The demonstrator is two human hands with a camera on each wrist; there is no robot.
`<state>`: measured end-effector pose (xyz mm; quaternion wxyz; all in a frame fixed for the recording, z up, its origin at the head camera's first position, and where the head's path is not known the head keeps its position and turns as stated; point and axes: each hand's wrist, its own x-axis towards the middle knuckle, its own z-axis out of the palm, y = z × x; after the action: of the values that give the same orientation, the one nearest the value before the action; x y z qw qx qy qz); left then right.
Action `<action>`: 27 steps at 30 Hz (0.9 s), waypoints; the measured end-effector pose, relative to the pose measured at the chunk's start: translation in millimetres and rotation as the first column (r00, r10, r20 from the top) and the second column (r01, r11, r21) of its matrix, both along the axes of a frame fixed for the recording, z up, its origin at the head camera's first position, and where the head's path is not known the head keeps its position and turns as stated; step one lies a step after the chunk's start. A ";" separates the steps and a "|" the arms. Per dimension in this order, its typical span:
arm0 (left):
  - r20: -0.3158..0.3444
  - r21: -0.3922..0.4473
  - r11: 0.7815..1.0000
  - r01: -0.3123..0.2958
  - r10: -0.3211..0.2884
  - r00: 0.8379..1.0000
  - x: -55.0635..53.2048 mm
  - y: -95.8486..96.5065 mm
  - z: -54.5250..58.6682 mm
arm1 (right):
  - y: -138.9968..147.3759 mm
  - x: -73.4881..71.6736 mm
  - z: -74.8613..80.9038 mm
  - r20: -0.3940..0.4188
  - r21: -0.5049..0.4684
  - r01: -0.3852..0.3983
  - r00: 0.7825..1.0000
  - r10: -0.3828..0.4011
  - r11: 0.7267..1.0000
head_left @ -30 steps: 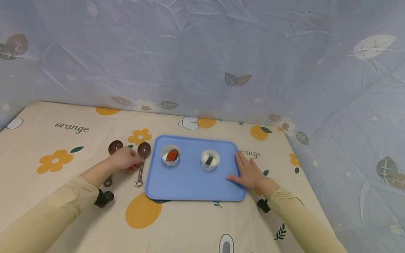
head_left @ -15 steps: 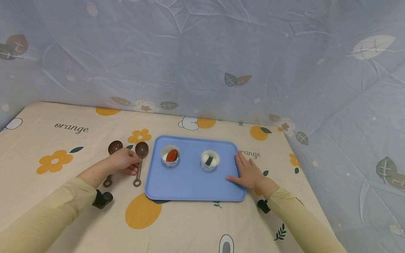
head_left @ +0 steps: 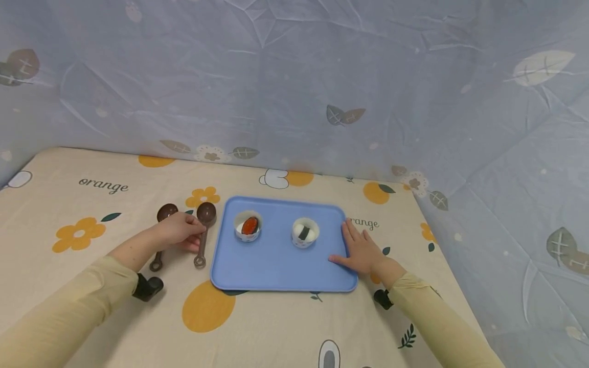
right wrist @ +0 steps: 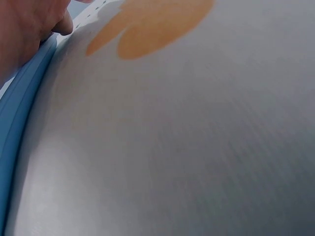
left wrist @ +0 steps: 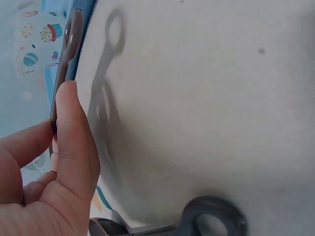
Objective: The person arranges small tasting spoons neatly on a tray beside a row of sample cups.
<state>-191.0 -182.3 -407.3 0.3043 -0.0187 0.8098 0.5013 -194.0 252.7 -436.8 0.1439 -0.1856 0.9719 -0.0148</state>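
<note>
My left hand [head_left: 181, 230] pinches the handle of a brown ladle [head_left: 206, 213] between thumb and fingers, just left of the blue tray [head_left: 276, 271]. In the left wrist view the ladle handle [left wrist: 74, 37] stands off the cloth, its ring-ended shadow falling beside it. A second brown ladle [head_left: 166, 210] lies under and behind that hand, its handle partly covered. At the tray's right rim rests my right hand [head_left: 361, 254], fingers straight and spread, thumb over the tray. The right wrist view catches only part of this hand [right wrist: 29, 34] against the rim.
On the tray stand two small white cups. The left cup [head_left: 237, 228] holds a red-topped sushi piece [head_left: 250, 225], the right cup [head_left: 302, 244] a white piece with a dark band [head_left: 304, 233]. A patterned cream cloth [head_left: 257, 327] covers the table; a grey-blue curtain [head_left: 285, 102] hangs behind.
The ladle in my left hand has shifted slightly left, then a little away from me, with its bowl rising in view. My right hand and the tray have stayed put.
</note>
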 end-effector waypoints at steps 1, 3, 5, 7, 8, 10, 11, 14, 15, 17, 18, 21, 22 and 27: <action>-0.002 0.002 1.000 -0.001 0.001 1.000 -0.3 -0.2 0.4 | -0.1 -0.1 0.0 -0.001 0.000 0.000 1.000 0.000 1.000; -0.009 0.010 1.000 0.001 -0.001 1.000 -1.0 -1.2 0.9 | -0.2 -0.1 0.1 -0.004 -0.003 -0.001 1.000 0.001 1.000; -0.020 0.008 1.000 0.005 -0.005 1.000 -1.3 -1.7 1.5 | -0.4 -0.1 0.5 -0.003 -0.001 0.001 1.000 -0.001 1.000; -0.028 0.002 1.000 0.004 -0.004 1.000 -1.3 -1.7 2.6 | -0.6 0.2 0.8 -0.002 -0.002 0.002 1.000 -0.002 1.000; -0.032 -0.006 1.000 0.003 -0.003 0.999 -1.3 -1.6 3.2 | -0.8 0.5 1.1 -0.002 -0.005 0.002 1.000 -0.002 1.000; -0.034 -0.014 1.000 -0.002 0.002 0.999 -1.3 -0.8 4.6 | -1.4 1.0 1.8 0.000 -0.004 0.004 1.000 -0.004 1.000; -0.034 -0.017 1.000 -0.004 0.003 0.999 -1.2 -0.5 5.7 | -1.7 1.3 2.1 0.001 -0.006 0.006 1.000 -0.006 1.000; -0.032 -0.007 1.000 -0.003 0.003 0.999 -0.9 0.1 9.4 | -2.2 2.2 2.7 -0.002 -0.010 0.003 1.000 -0.003 1.000; -0.032 0.002 1.000 -0.002 0.002 0.999 -1.0 0.3 10.7 | -2.2 2.4 2.7 -0.003 -0.009 0.002 1.000 -0.002 1.000; -0.029 0.010 1.000 -0.001 0.001 1.000 -0.9 0.5 13.9 | -1.8 2.5 2.7 -0.005 -0.011 0.001 1.000 -0.001 1.000; -0.028 0.015 1.000 -0.002 0.002 1.000 -1.0 0.4 15.3 | -1.6 2.4 2.5 -0.005 -0.009 0.000 1.000 0.000 1.000; -0.030 0.036 0.999 -0.002 0.003 1.000 -1.2 -0.1 18.9 | -0.9 1.9 2.2 -0.006 -0.007 0.001 1.000 -0.001 1.000; -0.032 0.043 0.999 -0.001 0.003 0.999 -1.2 -0.4 19.8 | -0.8 1.6 1.7 -0.007 -0.004 0.002 1.000 -0.002 1.000; -0.049 0.067 0.998 -0.008 0.011 0.999 -1.3 -1.2 24.1 | -1.6 2.0 2.1 -0.010 0.002 0.002 1.000 -0.002 1.000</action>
<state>-192.3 -183.5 -383.2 0.2822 0.0001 0.7997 0.5300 -192.0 251.1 -434.7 0.1394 -0.1845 0.9728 -0.0129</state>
